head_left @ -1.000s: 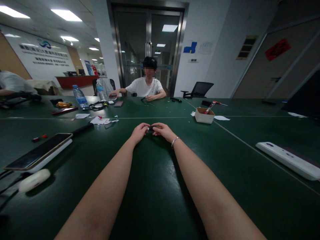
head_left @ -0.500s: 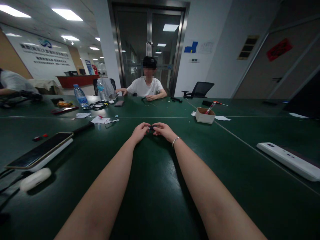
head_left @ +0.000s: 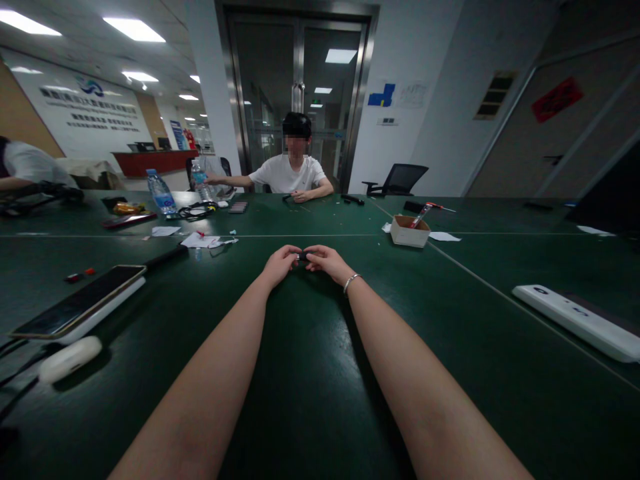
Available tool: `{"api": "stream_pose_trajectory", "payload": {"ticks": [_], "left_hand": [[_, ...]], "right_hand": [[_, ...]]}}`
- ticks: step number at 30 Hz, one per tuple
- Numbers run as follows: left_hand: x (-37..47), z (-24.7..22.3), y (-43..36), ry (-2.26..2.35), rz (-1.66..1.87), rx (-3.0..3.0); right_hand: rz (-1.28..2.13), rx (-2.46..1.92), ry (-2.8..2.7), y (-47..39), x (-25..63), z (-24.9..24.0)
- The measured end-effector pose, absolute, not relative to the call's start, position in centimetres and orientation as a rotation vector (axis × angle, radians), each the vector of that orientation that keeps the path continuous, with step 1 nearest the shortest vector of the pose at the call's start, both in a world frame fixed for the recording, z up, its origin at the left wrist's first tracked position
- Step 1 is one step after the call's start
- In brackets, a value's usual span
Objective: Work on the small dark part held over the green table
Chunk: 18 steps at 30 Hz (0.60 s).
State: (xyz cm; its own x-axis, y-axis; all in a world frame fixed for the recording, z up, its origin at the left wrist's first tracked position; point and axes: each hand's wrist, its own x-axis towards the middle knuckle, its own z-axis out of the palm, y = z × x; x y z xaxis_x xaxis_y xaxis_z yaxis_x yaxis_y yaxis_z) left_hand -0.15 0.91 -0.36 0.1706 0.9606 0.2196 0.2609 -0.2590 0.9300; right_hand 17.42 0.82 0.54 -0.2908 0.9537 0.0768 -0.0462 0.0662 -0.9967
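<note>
Head view: left hand (head_left: 278,267) and right hand (head_left: 330,264) stretched forward, nearly meeting, fingers (head_left: 317,251) clamped on a small dark object (head_left: 303,256).

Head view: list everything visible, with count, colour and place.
table: 1, dark green, across the view
small item: 1, mostly black, between both hands
box: 1, pale, right of centre
bottles: 2, clear and blue, far left
cable coil: 1, black, by the bottles
phone: 1, black-screened, left, atop a white slab
oval case: 1, white, near left
long device: 1, white, right
papers: several, white, left and right
small bits: several, mixed colours, on table
chairs: at least 2, black, beyond the table
double door: 1, glass and steel, background
desk: 1, red, background left
people: 2, white tops, across table and left edge
bracelet: 1, silvery, right wrist
left hand: 1, bare, gripping item
right hand: 1, bare, gripping item
</note>
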Motion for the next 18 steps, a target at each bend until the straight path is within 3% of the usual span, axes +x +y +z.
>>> {"api": "stream_pose_trajectory", "payload": {"ticks": [18], "left_hand": [[-0.01, -0.3, 0.71, 1.186, 1.134, 1.691]], "right_hand": [[1.376, -0.961, -1.43, 0.75, 17.45, 0.44]]}}
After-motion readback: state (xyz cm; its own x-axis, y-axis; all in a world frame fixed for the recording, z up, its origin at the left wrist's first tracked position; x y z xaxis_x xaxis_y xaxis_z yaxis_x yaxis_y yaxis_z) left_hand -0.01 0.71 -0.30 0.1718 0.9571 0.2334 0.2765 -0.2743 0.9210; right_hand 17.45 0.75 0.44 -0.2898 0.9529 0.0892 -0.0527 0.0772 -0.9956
